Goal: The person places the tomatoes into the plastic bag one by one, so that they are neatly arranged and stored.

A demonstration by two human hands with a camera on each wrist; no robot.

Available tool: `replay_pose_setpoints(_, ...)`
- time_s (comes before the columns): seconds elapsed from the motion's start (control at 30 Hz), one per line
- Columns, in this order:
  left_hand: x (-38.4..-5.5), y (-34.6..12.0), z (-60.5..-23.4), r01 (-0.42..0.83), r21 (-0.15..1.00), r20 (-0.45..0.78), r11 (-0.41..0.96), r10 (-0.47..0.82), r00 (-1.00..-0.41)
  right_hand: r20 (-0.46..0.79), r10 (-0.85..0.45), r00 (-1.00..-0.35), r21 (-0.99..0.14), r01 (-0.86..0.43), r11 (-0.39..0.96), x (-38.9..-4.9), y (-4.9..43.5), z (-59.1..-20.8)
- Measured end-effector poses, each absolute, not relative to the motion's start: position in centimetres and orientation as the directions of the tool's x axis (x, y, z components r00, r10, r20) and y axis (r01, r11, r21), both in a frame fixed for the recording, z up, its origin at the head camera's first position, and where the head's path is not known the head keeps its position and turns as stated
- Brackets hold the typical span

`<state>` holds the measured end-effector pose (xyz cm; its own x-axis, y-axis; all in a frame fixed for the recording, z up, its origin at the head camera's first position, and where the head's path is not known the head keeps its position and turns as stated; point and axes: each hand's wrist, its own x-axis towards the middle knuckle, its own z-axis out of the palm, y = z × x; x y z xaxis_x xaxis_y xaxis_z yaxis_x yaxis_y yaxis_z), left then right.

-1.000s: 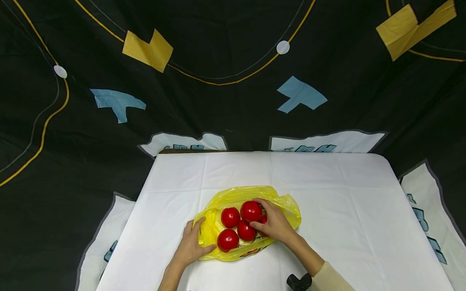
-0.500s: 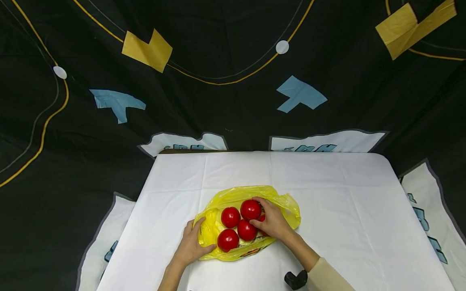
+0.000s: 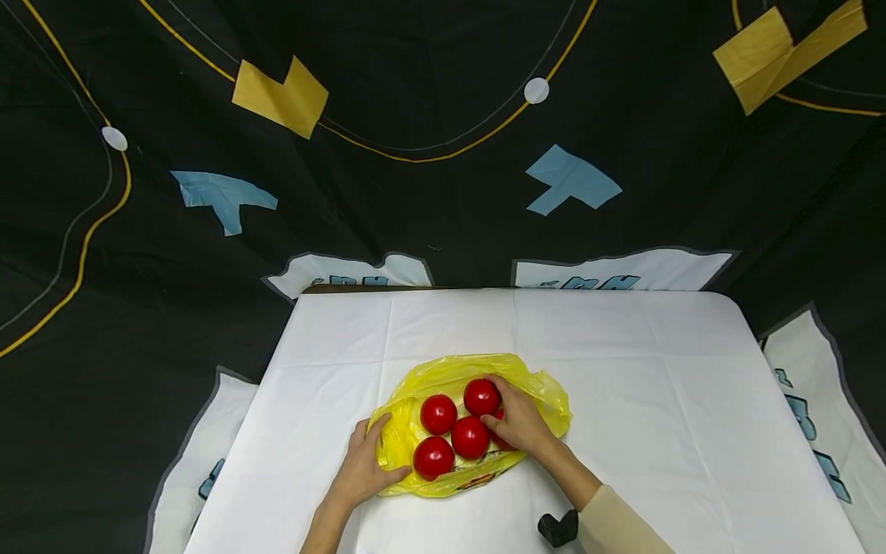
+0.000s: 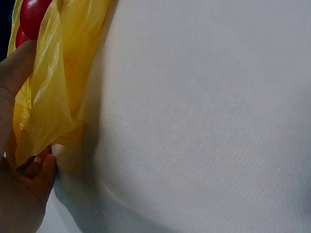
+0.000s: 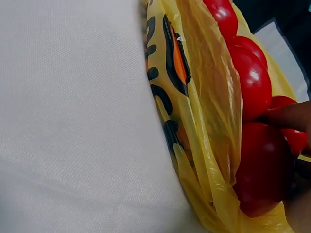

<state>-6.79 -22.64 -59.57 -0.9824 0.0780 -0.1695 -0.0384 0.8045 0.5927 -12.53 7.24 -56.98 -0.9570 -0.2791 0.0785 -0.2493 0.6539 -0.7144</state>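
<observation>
A yellow plastic bag [image 3: 394, 435] lies spread open on the white table, with several glossy red balls [image 3: 434, 458] inside it. At the bag's left end, my left hand [image 3: 364, 464] holds the plastic, its thumb and fingers spread around the edge; the left wrist view shows the thumb over the yellow film [image 4: 51, 107]. On the right, my right hand [image 3: 521, 419] grips the far red ball [image 3: 481, 396] between thumb and fingers. Another red ball [image 3: 500, 432] is partly hidden under that hand. Up close, the right wrist view has a red ball [image 5: 265, 170] beside the thumb.
White cloth [image 3: 644, 415] covers the table around the bag. A black device [image 3: 557, 529] shows beside the right sleeve [image 3: 619, 523]. Behind the table hangs a black curtain [image 3: 429, 215] with yellow and blue shapes.
The far red ball has shifted slightly to the right along with my right hand's fingers. The left hand and the bag stay practically where they were.
</observation>
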Motion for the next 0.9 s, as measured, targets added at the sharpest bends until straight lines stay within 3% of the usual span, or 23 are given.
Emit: replay_pose_setpoints(0.9, -6.85, -22.74, -59.83, -0.036, 0.591, -0.166, 0.806, 0.078, -0.983, 0.015, -0.279, -0.96, -0.693, -0.211, 0.689, -13.29, 7.18, -57.69)
